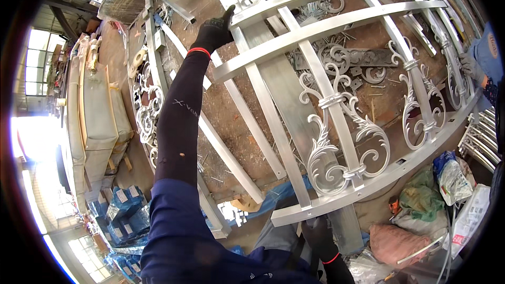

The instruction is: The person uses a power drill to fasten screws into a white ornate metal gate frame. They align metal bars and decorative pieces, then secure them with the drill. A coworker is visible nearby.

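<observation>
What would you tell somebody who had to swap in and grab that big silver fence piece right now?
Left hand: black glove, arm stretched out, gripping the far edge of the silver metal frame.
Right hand: black glove, holding the frame's near bottom rail.
The frame, with curly scroll ornaments, is held tilted over a rusty brown workbench strewn with small metal parts.
Another person's gloved hand holds the frame's right end.
Done: frame is assembled with bars and scrolls in place, and gripped on three sides.
Left: it is not lying flat anywhere yet; keep both grips steady.
</observation>
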Demonstrator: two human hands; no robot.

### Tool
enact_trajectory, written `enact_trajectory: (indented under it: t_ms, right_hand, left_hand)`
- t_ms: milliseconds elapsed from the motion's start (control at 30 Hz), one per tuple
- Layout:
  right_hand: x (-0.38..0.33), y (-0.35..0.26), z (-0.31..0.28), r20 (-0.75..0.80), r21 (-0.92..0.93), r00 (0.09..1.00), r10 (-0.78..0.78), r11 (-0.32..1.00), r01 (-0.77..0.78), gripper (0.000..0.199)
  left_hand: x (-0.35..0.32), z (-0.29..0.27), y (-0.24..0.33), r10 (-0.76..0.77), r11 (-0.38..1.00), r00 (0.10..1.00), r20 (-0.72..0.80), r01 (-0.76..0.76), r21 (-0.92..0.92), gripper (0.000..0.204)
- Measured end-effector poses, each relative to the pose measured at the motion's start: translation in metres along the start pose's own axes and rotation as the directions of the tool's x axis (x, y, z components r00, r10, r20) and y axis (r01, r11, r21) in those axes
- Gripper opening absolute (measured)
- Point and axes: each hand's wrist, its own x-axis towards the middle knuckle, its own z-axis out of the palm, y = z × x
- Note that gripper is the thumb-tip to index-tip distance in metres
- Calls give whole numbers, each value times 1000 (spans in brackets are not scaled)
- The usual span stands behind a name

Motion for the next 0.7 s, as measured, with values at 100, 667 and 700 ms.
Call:
enact_trajectory:
  t_ms: [100,667,700]
  right_hand:
    - [-12,9,3,-41,-233,981,-191,956,176,49]
    - [3,24,6,46,34,976,-212,977,210,41]
    - [6,25,5,80,66,983,-165,985,160,40]
  left_hand:
    - [-3,3,-7,14,1000,1000,0,-14,0,87]
    - [2,4,4,-11,998,996,-86,17,68,72]
    - [1,2,9,-30,997,997,-68,35,73,72]
